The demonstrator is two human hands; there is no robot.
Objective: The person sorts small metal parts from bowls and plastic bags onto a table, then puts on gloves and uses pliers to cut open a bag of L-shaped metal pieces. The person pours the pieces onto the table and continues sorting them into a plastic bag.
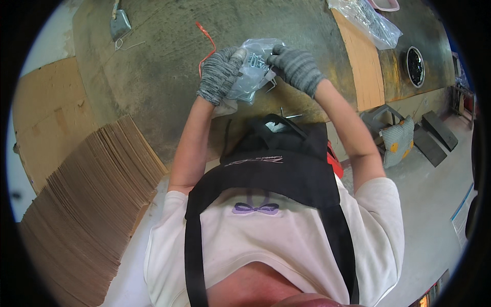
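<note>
A clear plastic bag [245, 82] of thin, bent silver metal rods [256, 60] is held just above the worn worktable [161, 76]. My left hand [221, 73], in a grey knitted glove, grips the bag's left side with the thumb on top. At its right edge, the gloved fingers of my right hand [297, 69] pinch the plastic; whether they also grip a rod is hidden. A bent metal rod [272, 85] pokes out below those fingers. Closer to my apron, loose metal rods [291, 115] lie at the table's near edge.
A red strip [207, 42] lies beside my left hand. Stacked cardboard sheets [96, 184] rise at the left. To the right are a cardboard strip [360, 61], another plastic bag [370, 23] and a round dish of dark contents [415, 67]. A chair with a cushion [398, 142] stands below.
</note>
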